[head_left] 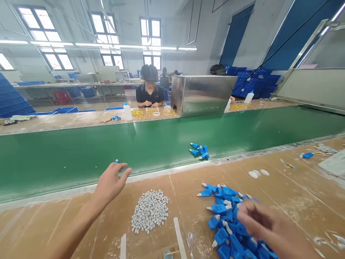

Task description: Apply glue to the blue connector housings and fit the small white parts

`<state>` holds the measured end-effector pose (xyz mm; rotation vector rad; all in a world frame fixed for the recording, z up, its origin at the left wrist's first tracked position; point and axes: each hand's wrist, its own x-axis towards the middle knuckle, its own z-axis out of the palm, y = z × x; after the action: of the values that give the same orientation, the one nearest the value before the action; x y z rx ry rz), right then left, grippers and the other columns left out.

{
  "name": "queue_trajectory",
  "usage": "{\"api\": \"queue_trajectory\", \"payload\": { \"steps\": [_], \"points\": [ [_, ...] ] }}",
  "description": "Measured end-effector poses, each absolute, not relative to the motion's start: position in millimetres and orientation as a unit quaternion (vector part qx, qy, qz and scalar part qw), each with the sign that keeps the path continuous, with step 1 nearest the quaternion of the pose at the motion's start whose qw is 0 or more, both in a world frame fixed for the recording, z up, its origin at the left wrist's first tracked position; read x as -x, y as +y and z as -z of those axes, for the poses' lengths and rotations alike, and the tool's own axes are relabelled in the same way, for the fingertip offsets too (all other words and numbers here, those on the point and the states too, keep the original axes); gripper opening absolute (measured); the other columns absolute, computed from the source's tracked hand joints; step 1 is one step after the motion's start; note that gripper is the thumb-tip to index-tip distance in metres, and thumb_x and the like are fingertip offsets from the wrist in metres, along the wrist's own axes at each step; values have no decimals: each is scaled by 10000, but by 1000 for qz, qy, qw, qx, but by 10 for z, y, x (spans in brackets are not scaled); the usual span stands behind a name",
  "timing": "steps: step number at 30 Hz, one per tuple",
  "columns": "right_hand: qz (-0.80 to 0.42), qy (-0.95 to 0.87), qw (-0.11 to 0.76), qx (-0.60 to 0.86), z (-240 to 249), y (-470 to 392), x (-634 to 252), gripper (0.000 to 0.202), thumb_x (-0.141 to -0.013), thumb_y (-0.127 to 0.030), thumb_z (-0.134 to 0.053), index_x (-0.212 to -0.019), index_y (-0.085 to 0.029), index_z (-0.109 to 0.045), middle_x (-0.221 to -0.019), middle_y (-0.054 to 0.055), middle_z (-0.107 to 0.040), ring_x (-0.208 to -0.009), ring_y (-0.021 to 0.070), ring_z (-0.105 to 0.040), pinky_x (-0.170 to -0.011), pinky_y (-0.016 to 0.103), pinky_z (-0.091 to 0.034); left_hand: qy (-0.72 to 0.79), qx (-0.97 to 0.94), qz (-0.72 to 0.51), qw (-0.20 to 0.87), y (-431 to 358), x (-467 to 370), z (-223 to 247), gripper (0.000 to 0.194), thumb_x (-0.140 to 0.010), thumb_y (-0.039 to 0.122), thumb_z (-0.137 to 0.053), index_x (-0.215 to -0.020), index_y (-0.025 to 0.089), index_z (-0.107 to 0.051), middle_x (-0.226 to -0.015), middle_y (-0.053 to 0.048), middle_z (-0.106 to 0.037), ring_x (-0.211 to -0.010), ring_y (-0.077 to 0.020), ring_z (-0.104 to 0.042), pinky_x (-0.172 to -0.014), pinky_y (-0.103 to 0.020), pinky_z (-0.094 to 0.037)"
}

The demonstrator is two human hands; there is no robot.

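Note:
My left hand (112, 182) reaches over the near edge of the green conveyor belt (161, 136), its thumb and fingers apart. Just beyond its fingers shows the end of a small blue part with a pale tip (116, 161), mostly hidden by the hand. At the right, my right hand (262, 221) is blurred and curled over the side of a heap of blue plastic parts with white tips (226, 216); whether it grips one is unclear. Between my hands lies a pile of small light-grey caps (151, 212) on the brown tabletop (185, 190).
Several blue parts (201, 151) lie together on the belt. Across it sits a person (150, 95) by gold pieces (137, 113), a white bottle (127, 110) and a metal box (205, 95). White oval pieces (258, 173) and a cutter (288, 164) lie at right.

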<state>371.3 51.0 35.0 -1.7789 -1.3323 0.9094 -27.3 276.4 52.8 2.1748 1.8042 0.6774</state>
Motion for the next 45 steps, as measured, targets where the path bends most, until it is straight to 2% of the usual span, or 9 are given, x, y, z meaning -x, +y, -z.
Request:
{"api": "queue_trajectory", "payload": {
  "steps": [4, 7, 11, 18, 26, 33, 36, 39, 45],
  "points": [
    [-198, -576, 222, 762, -379, 1777, -4050, 491, -886, -595, -560, -1118, -170, -634, -956, 92, -672, -816, 227, -663, -756, 319, -519, 543, -784, -242, 176, 2411, 295, -434, 410, -942, 556, -484, -1139, 240, -657, -1165, -68, -647, -887, -225, -689, -777, -365, -554],
    [-169, -552, 180, 796, -210, 2586, -4133, 939, -679, -634, -785, -1393, -104, -482, -1245, 266, -580, -938, 341, -681, -832, 447, -510, 521, -798, -218, 210, 2192, 270, -459, 376, -963, 531, -459, -1124, 259, -662, -1144, -59, -660, -867, -209, -689, -763, -350, -556],
    [-182, -538, 130, 813, 45, 3258, -4033, 1139, -659, -679, -792, -1529, -122, -311, -1407, 357, -421, -876, 332, -716, -763, 451, -548, 529, -793, -180, 243, 2054, 342, -449, 356, -966, 517, -457, -1052, 269, -698, -1070, -49, -708, -893, -218, -694, -746, -328, -558],
    [-203, -529, 93, 819, 271, 3959, -3802, 359, -979, -352, -605, -1298, -189, -574, -1283, 101, -615, -1033, 232, -658, -851, 430, -583, 541, -770, -161, 298, 1984, 462, -301, 340, -960, 508, -472, -1066, 290, -711, -1040, -46, -746, -880, -229, -689, -733, -313, -539],
    [-177, -593, 125, 776, 390, 4050, -3565, 329, -973, -328, -619, -1268, -184, -599, -1298, 102, -613, -1081, 245, -645, -904, 459, -560, 500, -749, -164, 402, 2025, 49, -349, 371, -940, 508, -483, -924, 221, -717, -889, -47, -729, -807, -215, -642, -701, -290, -478],
    [-309, -642, 110, 693, 164, 3537, -3842, 302, -970, -357, -622, -1195, -156, -630, -1118, 71, -682, -898, 196, -690, -759, 369, -599, 449, -782, -146, 406, 2333, -440, -399, 344, -945, 450, -470, -864, 178, -666, -820, -26, -684, -753, -186, -590, -645, -276, -384],
    [-345, -652, 74, 671, 19, 3005, -4204, 382, -772, -476, -806, -1022, -194, -743, -836, 10, -715, -606, 151, -672, -559, 270, -564, 426, -810, -136, 379, 2469, -643, -359, 337, -945, 433, -465, -843, 173, -655, -769, -11, -664, -704, -174, -568, -615, -275, -353],
    [-328, -651, 53, 683, -138, 2618, -4536, 529, -619, -510, -888, -1067, -249, -783, -863, 29, -732, -532, 151, -659, -521, 270, -540, 395, -837, -119, 359, 2542, -855, -306, 360, -960, 435, -436, -834, 179, -656, -739, -4, -662, -680, -173, -576, -592, -274, -351],
    [-194, -676, 80, 707, -161, 3093, -4428, 341, -958, -393, -631, -1230, -189, -641, -1211, 89, -672, -987, 224, -681, -862, 422, -574, 402, -874, -116, 248, 2803, -1408, -135, 340, -951, 379, -479, -1172, 191, -658, -1102, -106, -674, -998, -255, -643, -845, -347, -481]
  ]
}}
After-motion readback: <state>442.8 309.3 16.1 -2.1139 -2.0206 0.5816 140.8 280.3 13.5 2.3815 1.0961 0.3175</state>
